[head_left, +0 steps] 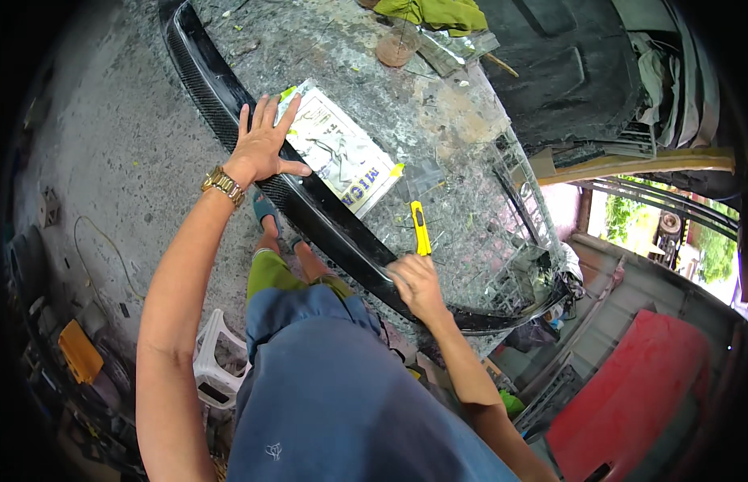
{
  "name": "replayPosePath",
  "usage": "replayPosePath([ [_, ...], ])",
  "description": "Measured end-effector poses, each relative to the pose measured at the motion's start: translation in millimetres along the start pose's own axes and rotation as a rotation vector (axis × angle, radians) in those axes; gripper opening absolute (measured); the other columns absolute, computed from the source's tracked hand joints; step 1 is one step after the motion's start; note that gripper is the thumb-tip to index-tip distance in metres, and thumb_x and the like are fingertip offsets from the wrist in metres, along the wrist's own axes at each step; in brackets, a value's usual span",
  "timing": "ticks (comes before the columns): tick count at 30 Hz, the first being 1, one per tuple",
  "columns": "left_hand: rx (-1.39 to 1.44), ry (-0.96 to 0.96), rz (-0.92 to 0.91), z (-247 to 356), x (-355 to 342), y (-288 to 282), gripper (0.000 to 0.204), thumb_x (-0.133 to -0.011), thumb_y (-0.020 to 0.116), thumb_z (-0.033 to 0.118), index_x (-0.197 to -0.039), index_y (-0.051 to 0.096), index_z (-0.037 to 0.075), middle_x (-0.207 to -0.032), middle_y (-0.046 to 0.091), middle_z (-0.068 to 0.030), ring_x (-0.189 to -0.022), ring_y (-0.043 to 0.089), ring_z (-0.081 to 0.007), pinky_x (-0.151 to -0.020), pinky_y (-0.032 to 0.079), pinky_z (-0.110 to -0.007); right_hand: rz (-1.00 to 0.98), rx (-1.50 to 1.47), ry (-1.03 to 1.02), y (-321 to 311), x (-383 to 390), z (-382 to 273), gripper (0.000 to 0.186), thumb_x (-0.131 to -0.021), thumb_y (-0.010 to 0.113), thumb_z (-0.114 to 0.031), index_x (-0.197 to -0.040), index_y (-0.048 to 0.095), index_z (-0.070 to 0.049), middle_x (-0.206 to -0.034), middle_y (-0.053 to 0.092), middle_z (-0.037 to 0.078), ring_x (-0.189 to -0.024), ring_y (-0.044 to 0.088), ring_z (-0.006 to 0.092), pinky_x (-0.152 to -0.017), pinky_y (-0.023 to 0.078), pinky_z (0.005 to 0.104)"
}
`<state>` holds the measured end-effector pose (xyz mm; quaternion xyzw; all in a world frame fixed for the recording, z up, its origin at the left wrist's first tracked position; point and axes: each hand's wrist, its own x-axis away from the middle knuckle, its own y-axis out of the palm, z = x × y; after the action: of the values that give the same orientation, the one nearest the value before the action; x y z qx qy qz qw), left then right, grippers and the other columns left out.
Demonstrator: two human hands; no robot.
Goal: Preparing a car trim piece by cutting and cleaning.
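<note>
A long, curved black part (pixel 335 234) with a woven texture on its face lies along the near edge of the worn workbench (pixel 454 120). My left hand (pixel 265 146) rests on its upper left stretch, fingers spread wide and reaching toward a taped printed sheet (pixel 330 136). Lower right, my right hand (pixel 416 285) is on the same part with fingers curled, slightly blurred; what they hold, if anything, is hidden. Just above that hand lies a yellow utility knife (pixel 420 227).
Green cloth (pixel 442 14) and a round container (pixel 396 50) are at the bench's far end. A dark panel (pixel 563 76) stands beyond. A red panel (pixel 631 386) is at lower right, a white plastic stool (pixel 217 345) left of my legs, a cord (pixel 109 245) on the floor.
</note>
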<state>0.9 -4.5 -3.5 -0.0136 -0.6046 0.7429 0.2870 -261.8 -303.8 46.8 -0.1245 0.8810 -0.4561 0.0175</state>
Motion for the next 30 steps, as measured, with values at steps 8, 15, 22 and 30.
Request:
replayPosePath([
  [8,-0.021,-0.005,-0.015,2.9,0.7,0.5,0.140,-0.059,0.081,0.075,-0.164,0.006,0.023,-0.165,0.018,-0.0222,-0.155,0.008,-0.0416,-0.123,0.007,-0.060,-0.012,-0.005,0.012,5.4,3.6,4.9,0.012,-0.085,0.072,-0.009,-0.096,0.068,-0.007,-0.087,0.059,0.008,-0.087,0.059,0.0270,-0.079,0.041,0.0385],
  [15,-0.006,-0.009,-0.001,1.3,1.9,0.2,0.141,-0.058,0.083,0.073,-0.164,0.006,0.022,-0.164,0.020,-0.0241,-0.155,0.009,-0.0405,-0.124,0.006,-0.059,-0.049,-0.011,0.036,2.7,13.7,9.6,0.013,-0.085,0.071,-0.008,-0.097,0.067,-0.006,-0.090,0.060,0.009,-0.088,0.058,0.0291,-0.078,0.041,0.0390],
  [22,-0.015,-0.023,-0.015,-0.4,3.0,1.4,0.141,-0.058,0.082,0.074,-0.164,0.005,0.022,-0.165,0.019,-0.0224,-0.155,0.009,-0.0416,-0.123,0.007,-0.061,0.027,-0.074,0.100,8.1,18.4,2.3,0.010,-0.085,0.071,-0.007,-0.095,0.068,-0.006,-0.087,0.061,0.010,-0.086,0.060,0.0296,-0.079,0.041,0.0387],
  [30,-0.011,-0.027,-0.028,0.2,3.9,-0.7,0.141,-0.058,0.082,0.073,-0.164,0.006,0.022,-0.165,0.018,-0.0223,-0.155,0.009,-0.0417,-0.123,0.008,-0.059,0.034,-0.107,0.081,9.8,4.4,-3.8,0.011,-0.085,0.071,-0.006,-0.095,0.068,-0.005,-0.092,0.065,0.008,-0.089,0.061,0.0276,-0.080,0.041,0.0379],
])
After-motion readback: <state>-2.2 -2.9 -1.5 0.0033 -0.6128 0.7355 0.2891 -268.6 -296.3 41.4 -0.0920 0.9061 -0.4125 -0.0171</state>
